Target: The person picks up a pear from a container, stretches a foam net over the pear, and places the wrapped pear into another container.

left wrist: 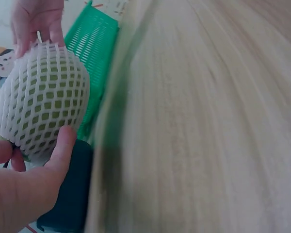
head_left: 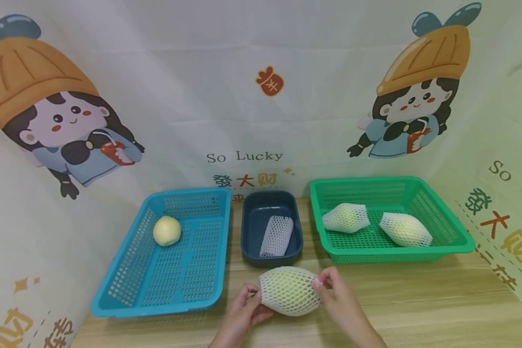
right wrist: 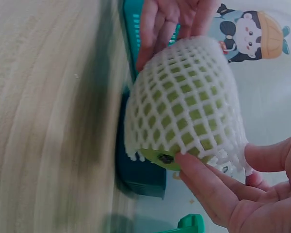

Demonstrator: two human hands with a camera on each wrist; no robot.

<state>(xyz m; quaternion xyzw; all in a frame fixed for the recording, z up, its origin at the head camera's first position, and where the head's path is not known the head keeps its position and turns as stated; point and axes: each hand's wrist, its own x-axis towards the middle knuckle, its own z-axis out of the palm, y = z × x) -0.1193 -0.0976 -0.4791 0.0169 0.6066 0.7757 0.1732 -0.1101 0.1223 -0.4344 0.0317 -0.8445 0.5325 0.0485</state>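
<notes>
A pale green round fruit [right wrist: 167,158] in a white foam net sleeve [head_left: 289,290] is held between both hands, close over the wooden table in front of the bins. My left hand [head_left: 245,309] grips the left end, its fingers and thumb at the net's edge. On the other side, my right hand [head_left: 337,292] pinches the rim of the sleeve between thumb and fingers. The right wrist view shows the fruit's dark-centred end bare at the sleeve's opening, with right fingertips [right wrist: 186,162] against it.
At left, a blue basket [head_left: 156,309] holds one bare pale yellow fruit [head_left: 167,231]. A dark blue bin [head_left: 271,262] in the middle contains white foam netting [head_left: 277,236]. Two netted fruits [head_left: 347,217] lie in the green basket [head_left: 396,251] at right. A printed cloth hangs behind.
</notes>
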